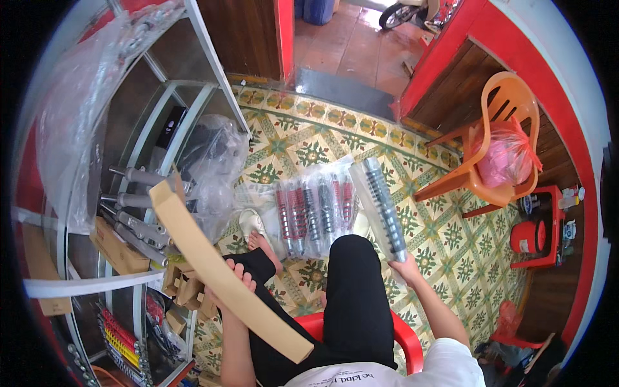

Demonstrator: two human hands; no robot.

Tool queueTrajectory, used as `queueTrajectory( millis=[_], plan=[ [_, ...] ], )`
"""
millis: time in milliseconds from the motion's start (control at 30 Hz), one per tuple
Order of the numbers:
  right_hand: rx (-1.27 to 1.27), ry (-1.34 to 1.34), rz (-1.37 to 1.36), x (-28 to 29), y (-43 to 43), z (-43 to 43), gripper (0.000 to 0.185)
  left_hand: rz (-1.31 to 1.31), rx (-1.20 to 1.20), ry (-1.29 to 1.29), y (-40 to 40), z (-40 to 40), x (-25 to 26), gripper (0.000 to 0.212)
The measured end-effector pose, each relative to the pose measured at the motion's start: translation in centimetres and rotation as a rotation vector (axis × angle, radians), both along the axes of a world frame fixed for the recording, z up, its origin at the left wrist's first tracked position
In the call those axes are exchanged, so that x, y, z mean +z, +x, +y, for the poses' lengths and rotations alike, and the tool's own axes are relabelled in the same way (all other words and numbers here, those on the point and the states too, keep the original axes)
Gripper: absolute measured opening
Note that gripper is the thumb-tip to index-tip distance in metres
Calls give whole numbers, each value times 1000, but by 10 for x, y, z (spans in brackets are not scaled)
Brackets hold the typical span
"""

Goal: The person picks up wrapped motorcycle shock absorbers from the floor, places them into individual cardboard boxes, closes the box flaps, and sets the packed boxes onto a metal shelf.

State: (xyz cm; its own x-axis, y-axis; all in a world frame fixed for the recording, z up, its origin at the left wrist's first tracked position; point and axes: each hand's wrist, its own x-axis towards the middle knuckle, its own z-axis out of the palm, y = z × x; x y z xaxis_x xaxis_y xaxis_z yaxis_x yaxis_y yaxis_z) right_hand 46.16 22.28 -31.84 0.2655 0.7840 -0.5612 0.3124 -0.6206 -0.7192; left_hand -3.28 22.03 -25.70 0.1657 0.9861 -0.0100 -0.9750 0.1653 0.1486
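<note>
My left hand [243,276] grips a long, narrow cardboard box [227,280] that slants across my left thigh, with a flap standing up at its far end. In my right hand [406,270] is a coil-spring shock absorber [384,208] in a clear plastic sleeve, held by its lower end and pointing away from me. On the tiled floor before my feet lie several more shock absorbers [312,213] in clear plastic, with red and dark springs, side by side.
A glass-fronted display cabinet [145,130] on the left holds grey metal fork tubes [140,200], cartons [118,246] and coloured springs [121,343]. An orange plastic chair [510,92] bears a pink bag [503,159]. Beyond the doorway stands a motorbike [411,12]. I sit on a red chair [408,338].
</note>
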Motion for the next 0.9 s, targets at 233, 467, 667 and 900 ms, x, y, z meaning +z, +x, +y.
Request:
queueTrajectory(
  millis=[233, 467, 667, 900],
  plan=[
    [355, 222, -43, 95, 22, -64, 24, 60, 7, -96, 24, 17, 10, 55],
    [926, 222, -409, 139, 40, -84, 15, -198, -17, -131, 35, 22, -4, 58],
    [1080, 227, -804, 150, 46, -52, 24, -65, -52, -10, 29, 11, 6, 62],
    [1142, 662, -517, 158, -36, -25, 66, 237, -49, -96, 29, 5, 11, 58]
  ],
)
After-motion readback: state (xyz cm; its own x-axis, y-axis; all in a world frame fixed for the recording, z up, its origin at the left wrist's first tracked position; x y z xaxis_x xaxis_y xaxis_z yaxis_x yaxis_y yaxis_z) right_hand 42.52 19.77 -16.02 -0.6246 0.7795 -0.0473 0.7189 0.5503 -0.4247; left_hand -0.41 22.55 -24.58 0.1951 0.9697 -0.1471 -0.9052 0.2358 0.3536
